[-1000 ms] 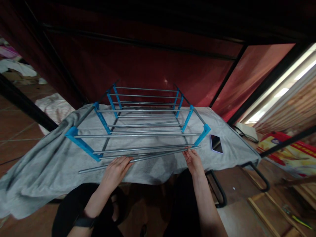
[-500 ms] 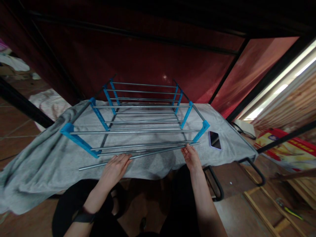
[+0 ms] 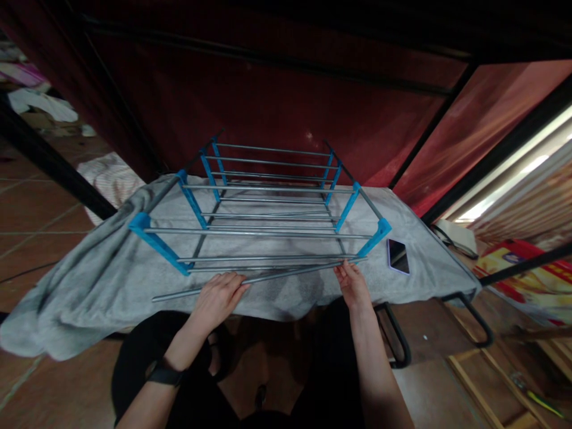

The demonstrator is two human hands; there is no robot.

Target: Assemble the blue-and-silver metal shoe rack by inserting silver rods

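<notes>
A loose grey metal tube (image 3: 286, 273) lies at a slant along the front of a rack, its left end nearer to me. My left hand (image 3: 220, 294) is closed over the tube left of its middle, palm down. Near its right end, the fingers of my right hand (image 3: 351, 282) pinch the same tube. Just beyond stands the rack (image 3: 263, 233), made of metal tubes joined by blue plastic brackets (image 3: 163, 250). The tube's right end lies close to the rack's front right bracket (image 3: 374, 237); whether they touch I cannot tell.
A grey cloth (image 3: 111, 286) covers the surface under the rack. To the right lies a phone (image 3: 398, 257). Dark red panels (image 3: 277, 101) rise behind, and black metal bars (image 3: 395, 336) jut out at the front right. A wooden frame (image 3: 482, 387) rests on the floor.
The view has turned slightly left, so everything appears shifted to the right. Both hands keep their hold on the tube, which has hardly moved relative to the rack.
</notes>
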